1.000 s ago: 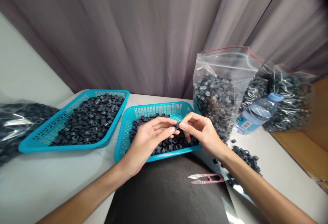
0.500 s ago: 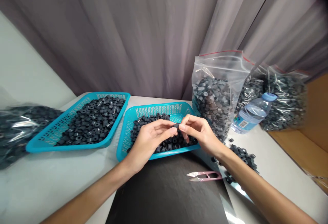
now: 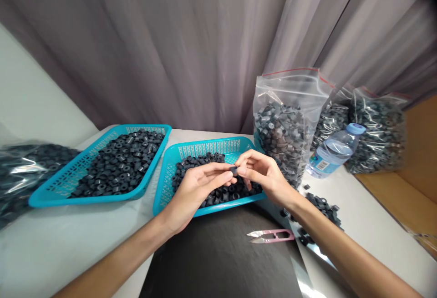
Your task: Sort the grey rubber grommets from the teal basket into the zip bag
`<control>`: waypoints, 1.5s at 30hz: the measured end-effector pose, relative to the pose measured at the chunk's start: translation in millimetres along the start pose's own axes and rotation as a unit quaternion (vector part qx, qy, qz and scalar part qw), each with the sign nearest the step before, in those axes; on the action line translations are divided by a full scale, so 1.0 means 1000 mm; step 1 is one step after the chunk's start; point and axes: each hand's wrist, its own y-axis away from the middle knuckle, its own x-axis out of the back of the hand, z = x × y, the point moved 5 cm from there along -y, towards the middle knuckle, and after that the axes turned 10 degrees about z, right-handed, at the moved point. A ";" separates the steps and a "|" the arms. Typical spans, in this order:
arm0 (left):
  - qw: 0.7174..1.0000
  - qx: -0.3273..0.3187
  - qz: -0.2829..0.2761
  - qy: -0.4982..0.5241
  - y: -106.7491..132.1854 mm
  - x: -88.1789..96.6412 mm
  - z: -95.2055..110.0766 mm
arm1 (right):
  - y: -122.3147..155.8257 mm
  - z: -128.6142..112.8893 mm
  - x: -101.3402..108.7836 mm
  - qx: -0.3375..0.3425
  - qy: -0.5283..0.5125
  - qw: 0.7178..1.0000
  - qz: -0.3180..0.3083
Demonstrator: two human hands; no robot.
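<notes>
- The table (image 3: 68, 239) carries everything I see: a dark mat (image 3: 218, 257) lies at its near edge, right under my forearms.
- Toward the left edge sits a blue tray (image 3: 44, 193) heaped with small black rings, with a filled plastic bag (image 3: 20, 175) just beyond it at the far left.
- A second blue tray (image 3: 164, 189) sits mid-table, touching the mat's far edge, about half full of the same black rings.
- Toward the far right corner stand clear zip bags (image 3: 283, 125) packed with grey rings, a water bottle (image 3: 332, 152) leaning beside them.
- A loose pile of rings (image 3: 322, 209) lies near the right edge, and pink thread snips (image 3: 271, 235) rest on the mat, untouched.
- My left hand (image 3: 196, 193) and right hand (image 3: 264, 177) meet above the middle tray; the thumb and forefinger of each are pinched closed on one black ring (image 3: 233, 170), held clear of the heap.
- I judge the step in hand is checking or cleaning this single ring between the fingertips.
- The next move, I judge, calls for one hand to let go while the other keeps a firm pinch, since the piece is small and would vanish among the rest if dropped.
</notes>
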 end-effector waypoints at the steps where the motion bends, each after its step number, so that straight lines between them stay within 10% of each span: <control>1: 1.000 0.002 -0.002 0.000 0.000 0.000 0.000 | 0.000 0.000 0.000 0.001 0.001 1.000 0.001; 45: 0.997 0.007 -0.082 0.010 0.002 -0.009 0.000 | 0.001 0.004 0.003 -0.001 0.032 0.999 -0.024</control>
